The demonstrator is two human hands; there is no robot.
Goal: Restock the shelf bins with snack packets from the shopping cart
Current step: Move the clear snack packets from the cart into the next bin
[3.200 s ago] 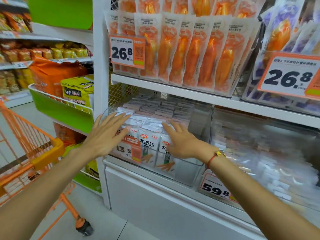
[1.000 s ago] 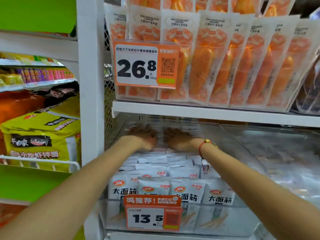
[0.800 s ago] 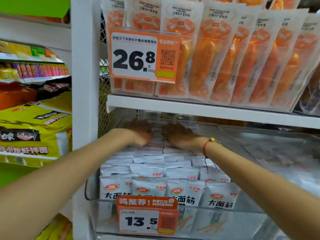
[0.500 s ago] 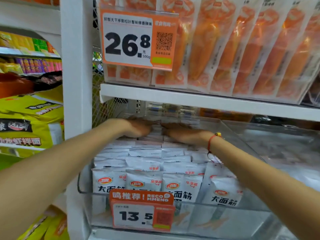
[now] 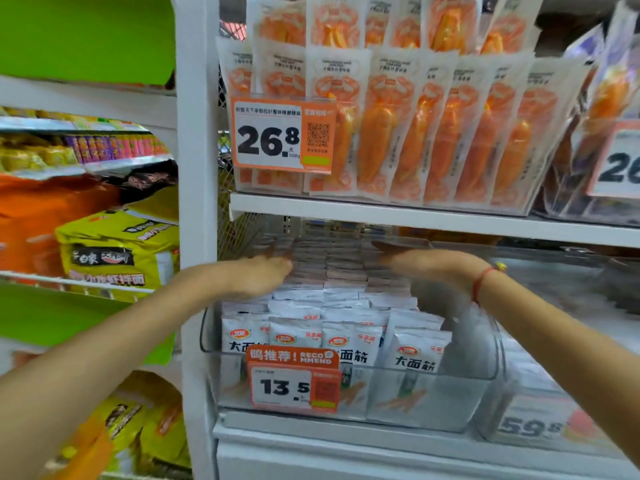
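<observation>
Both hands flat on packets (image 5: 329, 271), w/ gap btwn.

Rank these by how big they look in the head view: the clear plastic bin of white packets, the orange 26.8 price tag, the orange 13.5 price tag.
1. Clear plastic bin, largest by far.
2. Orange 26.8 price tag.
3. Orange 13.5 price tag, slightly smaller; it looks close to the 26.8 tag, and differing distance from the camera makes their true order unsure.

Upper price tag (image 5: 284, 135): 26.8; bin tag (image 5: 294, 381): 13.5, "RECOMMEND".
</observation>
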